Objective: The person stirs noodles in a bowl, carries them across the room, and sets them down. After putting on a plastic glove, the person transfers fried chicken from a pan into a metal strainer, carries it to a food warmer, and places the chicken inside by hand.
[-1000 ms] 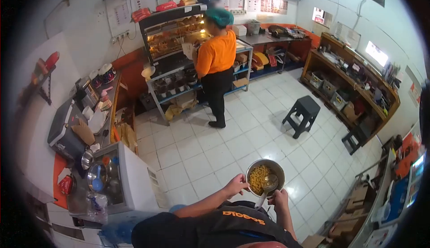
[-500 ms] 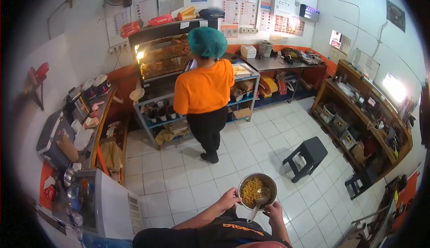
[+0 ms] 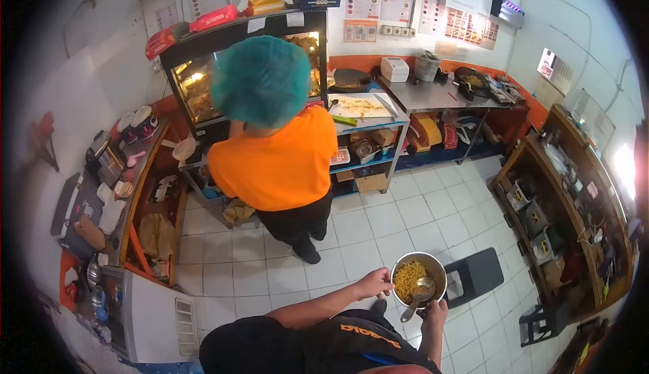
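Observation:
A round metal pot with yellow noodles inside is held out in front of my body. My left hand pinches its left rim. At its lower right edge, my right hand grips the rim close to the spoon's handle. The metal spoon rests in the pot, its bowl on the noodles and its handle over the near rim.
A person in an orange shirt and green hair net stands at the lit food cabinet. A black stool is just beyond the pot. Wooden shelves stand right, a white chest lower left, a cutting board on the counter.
The view has shifted forward, and the pot in my hands appears further right and slightly higher, now near the stool. The person in orange appears closer and leans toward the cabinet.

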{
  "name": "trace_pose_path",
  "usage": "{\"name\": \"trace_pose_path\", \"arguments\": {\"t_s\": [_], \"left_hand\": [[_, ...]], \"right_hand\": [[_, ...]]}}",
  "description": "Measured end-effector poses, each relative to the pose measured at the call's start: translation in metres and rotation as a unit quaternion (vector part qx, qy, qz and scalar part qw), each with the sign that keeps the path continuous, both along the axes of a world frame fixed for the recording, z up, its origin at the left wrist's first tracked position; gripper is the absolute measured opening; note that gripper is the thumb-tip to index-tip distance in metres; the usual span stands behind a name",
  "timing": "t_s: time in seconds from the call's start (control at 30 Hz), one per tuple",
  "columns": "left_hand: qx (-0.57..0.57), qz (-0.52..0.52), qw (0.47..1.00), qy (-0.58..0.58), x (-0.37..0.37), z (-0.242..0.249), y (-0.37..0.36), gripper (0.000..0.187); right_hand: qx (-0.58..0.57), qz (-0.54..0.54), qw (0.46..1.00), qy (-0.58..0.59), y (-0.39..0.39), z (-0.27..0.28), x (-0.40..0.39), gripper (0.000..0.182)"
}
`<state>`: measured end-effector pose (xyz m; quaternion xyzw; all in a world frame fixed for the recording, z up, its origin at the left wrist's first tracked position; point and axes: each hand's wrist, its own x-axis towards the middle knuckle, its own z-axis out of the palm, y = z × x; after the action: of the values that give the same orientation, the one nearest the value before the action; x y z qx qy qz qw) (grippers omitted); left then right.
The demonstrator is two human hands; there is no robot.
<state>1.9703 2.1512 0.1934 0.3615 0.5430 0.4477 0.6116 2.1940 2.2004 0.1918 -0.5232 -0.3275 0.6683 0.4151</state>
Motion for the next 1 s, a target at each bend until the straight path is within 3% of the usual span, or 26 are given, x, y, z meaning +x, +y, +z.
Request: {"name": "trace_pose_path", "arguments": {"t_s": [0.13, 0.3, 0.47, 0.67, 0.73, 0.87, 1.0], "left_hand": [[-0.002, 0.037, 0.999, -0.007, -0.012, -0.028, 0.091, 0.019], [-0.007, 0.068, 0.998, -0.014, -0.049, -0.014, 0.199, 0.020], [0.005, 0.129, 0.991, -0.017, -0.093, -0.003, 0.265, 0.024], [-0.006, 0.273, 0.962, 0.002, -0.170, -0.036, 0.326, 0.028], [-0.016, 0.295, 0.955, -0.018, -0.198, -0.026, 0.348, 0.029], [0.009, 0.332, 0.943, -0.022, -0.268, -0.030, 0.406, 0.030], [0.149, 0.417, 0.897, -0.004, -0.338, 0.011, 0.474, 0.019]], "right_hand": [[0.007, 0.031, 0.999, -0.034, 0.101, 0.007, -0.021, 0.015], [0.034, 0.094, 0.995, -0.003, 0.246, -0.018, -0.050, 0.015], [0.015, 0.134, 0.991, -0.006, 0.343, 0.025, -0.112, 0.010], [0.044, 0.190, 0.981, 0.004, 0.473, -0.030, -0.179, 0.010], [0.020, 0.201, 0.979, -0.001, 0.497, -0.011, -0.217, 0.009], [0.042, 0.221, 0.974, -0.013, 0.558, -0.015, -0.289, 0.010], [0.070, 0.240, 0.968, -0.001, 0.628, -0.049, -0.358, 0.011]]}}
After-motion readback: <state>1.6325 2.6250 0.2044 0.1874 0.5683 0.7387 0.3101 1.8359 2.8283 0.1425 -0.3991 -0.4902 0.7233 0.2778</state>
